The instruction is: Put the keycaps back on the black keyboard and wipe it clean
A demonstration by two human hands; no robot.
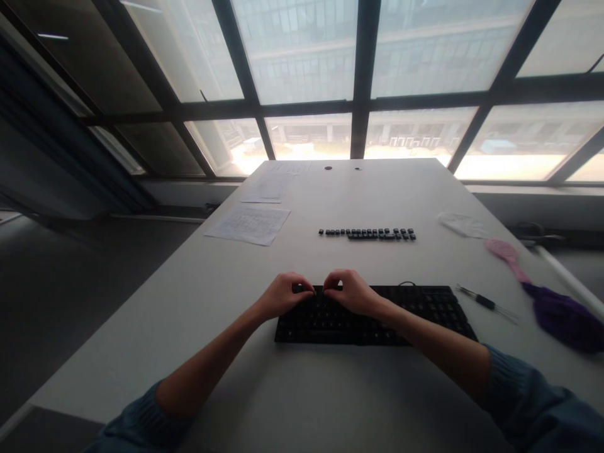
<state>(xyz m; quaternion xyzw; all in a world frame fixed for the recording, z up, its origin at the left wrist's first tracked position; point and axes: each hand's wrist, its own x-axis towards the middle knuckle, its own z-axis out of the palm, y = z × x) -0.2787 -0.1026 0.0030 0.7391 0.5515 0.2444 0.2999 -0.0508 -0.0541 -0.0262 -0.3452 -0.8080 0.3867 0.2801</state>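
Observation:
A black keyboard [330,321] lies flat on the white table in front of me. Over its upper left part, my left hand [286,294] is closed in a pinch, thumb and fingertips at the top row. Close to its right, my right hand [352,292] makes the same pinch at the keyboard's upper edge. Whatever either pinch holds is too small and dark to make out. Loose black keycaps [372,234] stand in two short rows on the table beyond the keyboard.
Right of the keyboard lies a keycap puller [486,302] with wire ends. Farther right are a pink hairbrush-like object [504,253], a purple cloth pouch [566,319] and a clear plastic bag [461,224]. Written paper sheets [250,224] lie at the left. Windows rise behind the table [377,195].

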